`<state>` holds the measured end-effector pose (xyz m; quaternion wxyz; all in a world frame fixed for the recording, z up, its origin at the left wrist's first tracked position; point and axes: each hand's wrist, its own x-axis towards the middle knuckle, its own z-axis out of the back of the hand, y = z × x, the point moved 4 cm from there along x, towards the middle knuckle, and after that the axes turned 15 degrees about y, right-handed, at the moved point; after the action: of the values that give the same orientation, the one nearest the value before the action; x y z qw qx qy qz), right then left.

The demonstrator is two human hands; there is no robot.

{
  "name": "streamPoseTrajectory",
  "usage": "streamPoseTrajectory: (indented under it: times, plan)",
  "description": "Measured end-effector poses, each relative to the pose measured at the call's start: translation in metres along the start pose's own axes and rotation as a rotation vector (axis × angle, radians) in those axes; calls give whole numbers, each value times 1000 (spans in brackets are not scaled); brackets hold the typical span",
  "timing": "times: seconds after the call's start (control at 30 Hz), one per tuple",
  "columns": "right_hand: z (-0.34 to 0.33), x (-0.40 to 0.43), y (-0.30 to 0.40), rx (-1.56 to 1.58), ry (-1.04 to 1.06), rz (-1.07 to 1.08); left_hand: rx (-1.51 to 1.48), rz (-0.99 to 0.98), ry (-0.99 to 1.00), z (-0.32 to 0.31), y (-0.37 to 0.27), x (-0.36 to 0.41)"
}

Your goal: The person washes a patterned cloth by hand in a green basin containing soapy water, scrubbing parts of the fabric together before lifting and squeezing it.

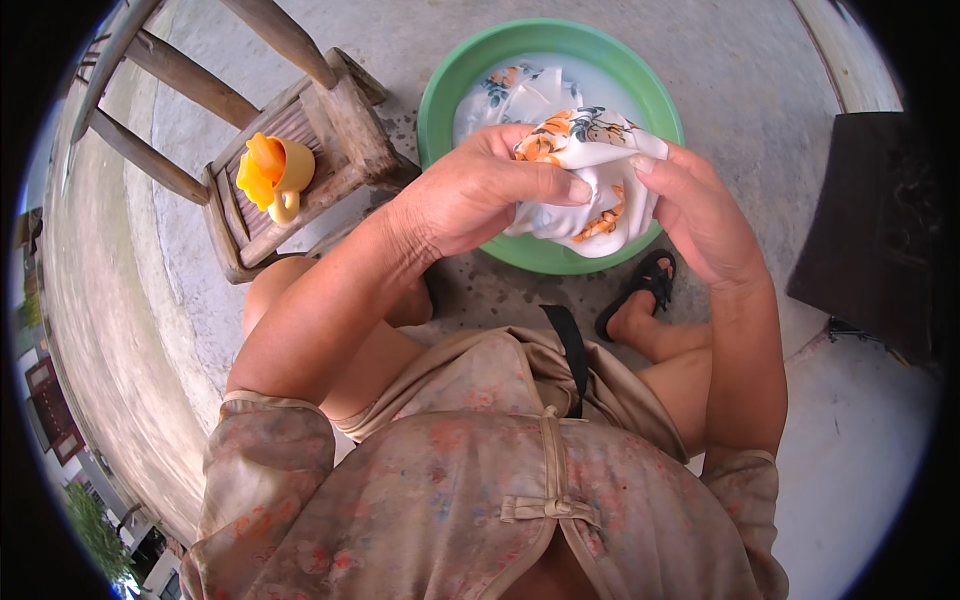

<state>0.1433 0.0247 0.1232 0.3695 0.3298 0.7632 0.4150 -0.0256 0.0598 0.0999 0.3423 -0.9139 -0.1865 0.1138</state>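
A white cloth with an orange and grey-green floral print (607,217) is stretched between both hands above a round green plastic basin (437,112). On its left side my left hand (487,187) grips a gathered part, the thumb lying across the fabric. My right hand (705,202) pinches the cloth's right edge between thumb and fingers. Beneath, more floral cloth (517,94) lies partly under cloudy water (600,82) in the basin. The lower part of the held cloth hangs in folds and hides part of the basin's near side.
At the left stands a wooden chair with a slatted seat (330,139), bearing a yellow mug (298,166) with an orange-yellow object (259,169) against it. A dark panel-like object (862,217) is at the right. Wet spots mark the concrete floor (480,296) near a black sandal (652,281).
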Motion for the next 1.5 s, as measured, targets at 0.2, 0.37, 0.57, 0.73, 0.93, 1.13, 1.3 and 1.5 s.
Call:
streamPoseTrajectory:
  times: [0.2, 0.37, 0.57, 0.73, 0.93, 1.13, 1.3, 1.5]
  plan:
    - [4, -2, 7, -483, -470, 316, -15, -5, -25, -3, -2, -3]
    - [-4, -5, 16, -787, -249, 442, -14, -8, -77, 2, -2, -4]
    - [-18, 6, -3, -437, -65, 237, 65, 117, -35, 4, 3, -2]
    - [-11, 5, -5, -279, 13, 56, 67, 179, -30, 3, 4, -5]
    - [-9, 4, -5, -112, 142, 31, 54, 185, -7, 3, 1, -8]
    - [-16, 6, -16, 9, 159, -62, 163, 185, -10, -2, -2, -8]
    - [-14, 3, -18, -44, 196, -164, 195, 226, -8, -1, -2, -7]
    - [-15, 1, -18, -15, 145, -134, 84, 214, 42, 6, -1, -8]
